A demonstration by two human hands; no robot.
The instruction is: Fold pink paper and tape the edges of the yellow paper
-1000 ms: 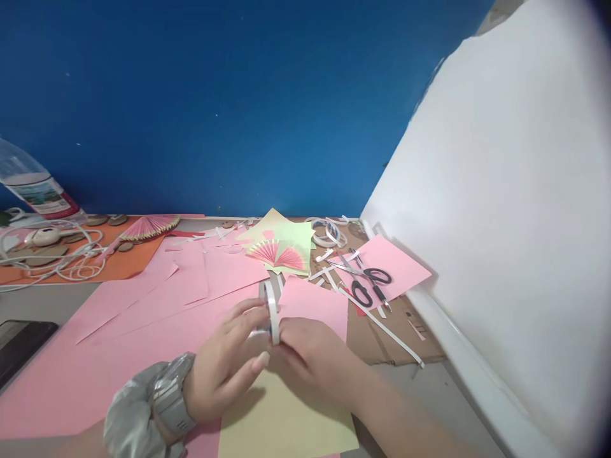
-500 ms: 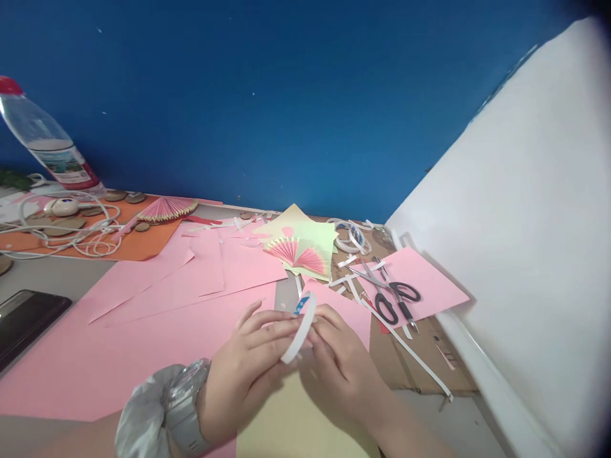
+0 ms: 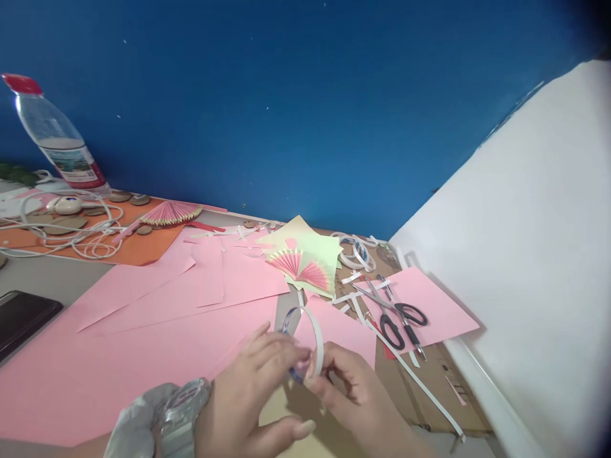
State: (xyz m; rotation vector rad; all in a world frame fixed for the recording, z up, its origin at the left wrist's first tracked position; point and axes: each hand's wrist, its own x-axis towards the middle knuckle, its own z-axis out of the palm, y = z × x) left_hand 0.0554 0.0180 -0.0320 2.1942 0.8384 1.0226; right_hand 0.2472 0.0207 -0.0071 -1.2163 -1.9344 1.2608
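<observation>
A thin roll of white tape (image 3: 318, 337) with a blue-patterned inner ring stands upright between my hands. My right hand (image 3: 356, 388) pinches its right lower edge between thumb and fingers. At the roll's left side is my left hand (image 3: 258, 381), fingers stretched and thumb held apart; its fingertips reach the ring's opening, and whether they touch it is blurred. Below my hands lies a pale yellow sheet (image 3: 286, 416). Just beyond, two small pleated pink paper fans (image 3: 300, 270) rest on light green paper (image 3: 327, 249).
Black-handled scissors (image 3: 394, 327) and a pen (image 3: 414, 337) lie on pink paper at right, above cardboard (image 3: 434, 388) with white strips. More tape rolls (image 3: 356, 253) sit behind. At left are pink sheets (image 3: 157, 343), a phone (image 3: 23, 318), a bottle (image 3: 67, 146) and white cables (image 3: 102, 238).
My left hand has opened, its thumb moving away from the roll. The roll has turned to show more of its ring, while my right hand keeps hold. The view has tilted up slightly.
</observation>
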